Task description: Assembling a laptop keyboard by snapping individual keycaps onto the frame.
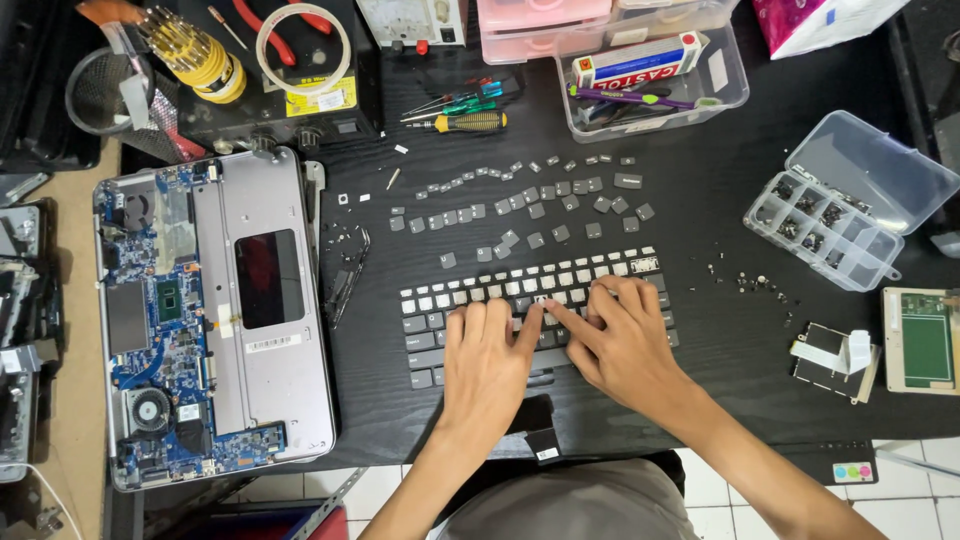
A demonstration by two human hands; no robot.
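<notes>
- Two hands work close together on a bare keyboard (520,320) lying flat on the black bench (700,380), just in front of the person.
- The left hand (487,360) lies palm down with fingers loosely spread over the lower middle rows, holding nothing; it seems to steady the keyboard so it does not slide.
- The right hand (620,340) lies beside it, fingers pressed together and bent toward one spot in the middle rows, the index fingertip on a small white key mount; whether anything tiny is pinched there I cannot tell.
- The keyboard's upper rows show white mounts where caps are missing, while the left and lower rows carry grey caps.
- Just beyond the keyboard, loose keycaps (530,210) lie spread in rough rows, apparently kept in their layout order so each can be found.
- To the left lies an opened laptop base (215,310), its blue circuit board and fan exposed.
- Between the base and the keyboard rests a thin dark strip part (345,275).
- Far right, an open clear compartment box (830,225) holds small parts, sorted by compartment, with tiny loose bits (740,280) scattered near it.
- At the back, screwdrivers (462,108) lie within reach beside a clear tub (655,85).
- A green board (925,340) sits at the right edge.
</notes>
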